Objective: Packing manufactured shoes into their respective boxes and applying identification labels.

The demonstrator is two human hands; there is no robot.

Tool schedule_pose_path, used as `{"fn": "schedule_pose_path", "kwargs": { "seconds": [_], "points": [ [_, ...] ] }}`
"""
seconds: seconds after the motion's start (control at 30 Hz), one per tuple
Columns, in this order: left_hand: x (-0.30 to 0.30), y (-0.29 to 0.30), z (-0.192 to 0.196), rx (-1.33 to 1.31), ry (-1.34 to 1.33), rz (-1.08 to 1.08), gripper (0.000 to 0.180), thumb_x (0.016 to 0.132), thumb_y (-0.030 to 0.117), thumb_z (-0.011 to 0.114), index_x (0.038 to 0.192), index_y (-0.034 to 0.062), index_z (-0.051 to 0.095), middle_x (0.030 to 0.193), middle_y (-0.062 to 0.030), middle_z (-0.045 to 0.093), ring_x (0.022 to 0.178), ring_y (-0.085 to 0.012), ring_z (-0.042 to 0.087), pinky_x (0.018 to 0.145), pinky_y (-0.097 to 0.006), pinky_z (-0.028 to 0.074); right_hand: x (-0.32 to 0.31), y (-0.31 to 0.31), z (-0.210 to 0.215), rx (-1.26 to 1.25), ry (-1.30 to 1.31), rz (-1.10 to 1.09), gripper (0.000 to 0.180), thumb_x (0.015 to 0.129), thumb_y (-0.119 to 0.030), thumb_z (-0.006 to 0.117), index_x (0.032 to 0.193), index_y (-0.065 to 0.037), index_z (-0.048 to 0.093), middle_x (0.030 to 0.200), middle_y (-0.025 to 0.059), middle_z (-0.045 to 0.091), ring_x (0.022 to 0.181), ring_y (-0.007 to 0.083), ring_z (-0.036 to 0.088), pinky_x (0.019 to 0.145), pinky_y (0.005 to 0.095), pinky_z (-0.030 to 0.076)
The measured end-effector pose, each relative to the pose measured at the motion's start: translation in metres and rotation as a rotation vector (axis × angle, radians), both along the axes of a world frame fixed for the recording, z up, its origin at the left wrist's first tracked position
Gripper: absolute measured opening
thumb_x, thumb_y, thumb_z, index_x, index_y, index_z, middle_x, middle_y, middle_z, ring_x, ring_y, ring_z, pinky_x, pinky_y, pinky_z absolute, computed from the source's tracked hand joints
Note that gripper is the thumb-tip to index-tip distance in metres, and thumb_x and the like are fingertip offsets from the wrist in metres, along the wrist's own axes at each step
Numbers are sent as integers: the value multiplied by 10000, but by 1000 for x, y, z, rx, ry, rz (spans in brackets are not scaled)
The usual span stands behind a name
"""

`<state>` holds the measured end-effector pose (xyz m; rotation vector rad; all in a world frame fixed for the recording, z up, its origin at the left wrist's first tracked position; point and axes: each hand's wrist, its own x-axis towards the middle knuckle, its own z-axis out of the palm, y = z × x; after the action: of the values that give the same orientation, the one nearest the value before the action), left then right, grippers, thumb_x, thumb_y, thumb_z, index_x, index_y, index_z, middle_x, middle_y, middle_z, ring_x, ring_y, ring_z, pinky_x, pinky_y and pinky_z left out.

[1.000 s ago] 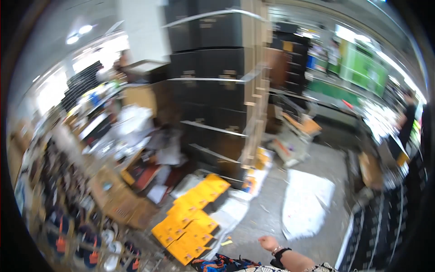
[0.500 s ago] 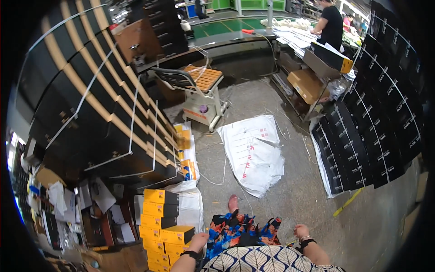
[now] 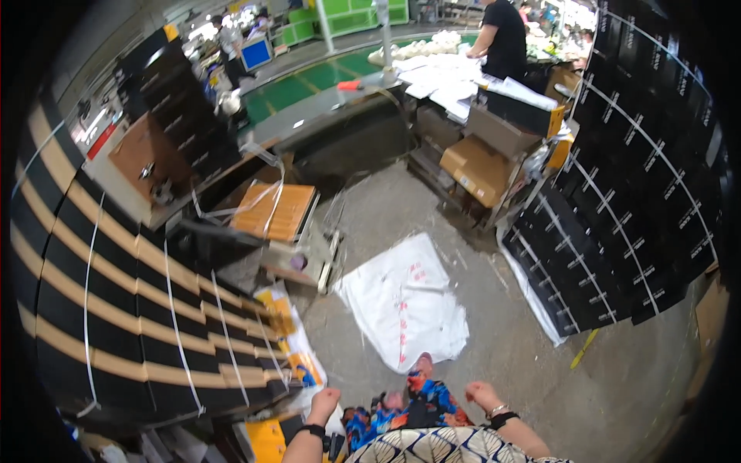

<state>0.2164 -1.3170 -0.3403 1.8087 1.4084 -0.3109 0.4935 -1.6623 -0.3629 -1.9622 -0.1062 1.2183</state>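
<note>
1. The person looks down at a grey concrete floor (image 3: 494, 324) in a big work hall.
2. The left hand (image 3: 324, 401) is low in the picture, curled in a loose fist. It holds nothing. A dark band sits on its wrist.
3. The right hand (image 3: 482, 395) is also low, with its fingers bent and a little apart. It holds nothing too. A dark band and a thin bracelet sit on its wrist.
4. The two hands are apart, one on each side of the person's bright blue and orange trousers (image 3: 409, 405).
5. Nearest to the left hand are some yellow boxes (image 3: 266, 436) on the floor, just beside a tall stack of black and tan boxes (image 3: 116, 309) tied with white straps.
6. A white sheet (image 3: 405, 305) lies flat on the floor just in front of the person's feet, near both hands.
7. On the right stands another big stack of black boxes (image 3: 633, 208) with white straps.
8. Behind the sheet is a small cart with an orange slatted top (image 3: 274, 212).
9. Brown cardboard boxes (image 3: 478, 166) sit on a low rack further back.
10. A person in a black shirt (image 3: 505, 38) stands far away at a table (image 3: 455, 77) covered with white things.
</note>
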Motion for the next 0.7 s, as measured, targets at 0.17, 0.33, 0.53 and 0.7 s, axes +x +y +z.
{"fn": "schedule_pose_path", "kwargs": {
  "seconds": [0.17, 0.33, 0.53, 0.7],
  "points": [
    [59, 6, 5, -83, 35, -43, 319, 743, 347, 566, 873, 73, 668, 790, -132, 658, 784, -252, 636, 721, -333, 484, 59, -22, -60, -408, -231, 745, 243, 709, -288, 541, 695, -82, 669, 737, 124, 645, 722, 291, 621, 658, 399, 469],
    [52, 19, -24, -38, -101, -226, 287, 797, 256, 524, 896, 18, 650, 917, -189, 639, 885, -343, 595, 787, -408, 456, 155, 16, -72, -415, -39, 488, 213, 661, -261, 566, 710, -87, 678, 781, 123, 659, 746, 304, 625, 656, 412, 478],
    [84, 62, -39, 20, -9, -74, 272, 790, 249, 518, 874, 37, 667, 893, -192, 644, 888, -326, 602, 794, -387, 458, 238, 129, -13, -268, -270, 157, 176, 733, -206, 586, 708, -51, 667, 648, 46, 642, 612, 131, 601, 575, 290, 469],
    [134, 98, -39, 17, 120, -407, 301, 787, 268, 536, 936, 34, 654, 955, -198, 633, 922, -346, 589, 807, -388, 458, 229, 162, -17, -77, -186, -66, 128, 706, -163, 614, 720, -43, 658, 642, 30, 623, 584, 111, 567, 570, 262, 461]
  ]
}}
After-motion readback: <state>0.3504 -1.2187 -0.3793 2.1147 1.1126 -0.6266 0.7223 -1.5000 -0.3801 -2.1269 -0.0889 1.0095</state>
